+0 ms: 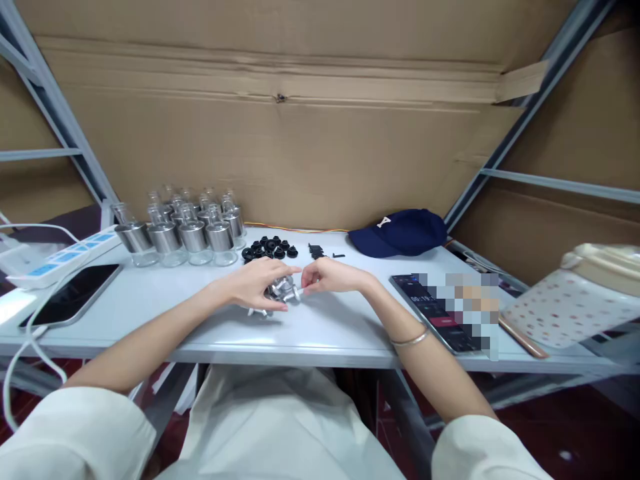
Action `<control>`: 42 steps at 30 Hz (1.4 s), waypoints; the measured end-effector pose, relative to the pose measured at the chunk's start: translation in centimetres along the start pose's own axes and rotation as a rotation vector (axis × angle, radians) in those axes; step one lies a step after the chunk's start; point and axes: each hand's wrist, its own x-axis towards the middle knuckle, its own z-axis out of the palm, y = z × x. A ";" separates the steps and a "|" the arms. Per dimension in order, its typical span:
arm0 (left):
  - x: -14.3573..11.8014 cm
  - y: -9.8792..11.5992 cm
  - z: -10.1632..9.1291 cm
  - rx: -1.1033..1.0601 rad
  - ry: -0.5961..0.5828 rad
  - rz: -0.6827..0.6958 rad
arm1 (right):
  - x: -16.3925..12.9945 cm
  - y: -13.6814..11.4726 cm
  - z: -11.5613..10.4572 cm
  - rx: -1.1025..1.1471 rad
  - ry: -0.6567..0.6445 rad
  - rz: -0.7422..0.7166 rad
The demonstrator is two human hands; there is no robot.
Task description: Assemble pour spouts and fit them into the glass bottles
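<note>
Silvery metal pieces [285, 291] look stiff, slick and light; best held by their narrow ends. Your left hand [256, 279] spreads loosely over them; whether your right hand [327, 275] pinches one is unclear.

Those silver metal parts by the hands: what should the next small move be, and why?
Probably the right hand should draw one piece from the silver metal parts: its curled fingers are right at their edge, while the left hand arches over them. Whether the right already grips one is unclear.
</note>
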 end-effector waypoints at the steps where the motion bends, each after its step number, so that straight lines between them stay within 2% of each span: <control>1: 0.0 -0.1 0.0 0.004 -0.001 -0.005 | 0.0 0.0 0.0 -0.006 -0.002 0.005; 9: 0.1 -0.4 0.0 0.055 0.009 -0.001 | 0.0 0.5 -0.1 -0.045 -0.098 0.044; 14: 0.4 -0.5 0.2 -0.107 0.111 0.034 | -0.6 -0.1 -0.9 0.037 -0.073 -0.003; 16: 0.5 -0.2 0.2 -0.230 0.192 -0.028 | -0.8 -0.3 -1.2 0.107 -0.059 -0.026; 19: 0.7 0.4 0.3 -0.420 0.305 -0.206 | -0.9 -0.5 -1.2 0.222 -0.062 -0.040; 22: 0.9 0.8 0.5 -0.569 0.367 -0.361 | -0.9 -0.8 -1.0 0.287 -0.080 -0.033; 30: 1.4 1.5 0.7 -0.730 0.379 -0.443 | -1.1 -0.9 -1.1 0.359 -0.066 -0.034; 37: 1.2 2.3 1.0 -0.812 0.417 -0.372 | -0.7 -1.4 -0.5 0.325 -0.100 -0.097; 39: 1.1 2.2 1.1 -0.748 0.444 -0.302 | -0.6 -1.2 -0.5 0.330 -0.089 -0.120; 42: 0.9 1.9 1.4 -0.527 0.459 -0.117 | -0.6 -0.9 -0.7 0.358 -0.070 -0.143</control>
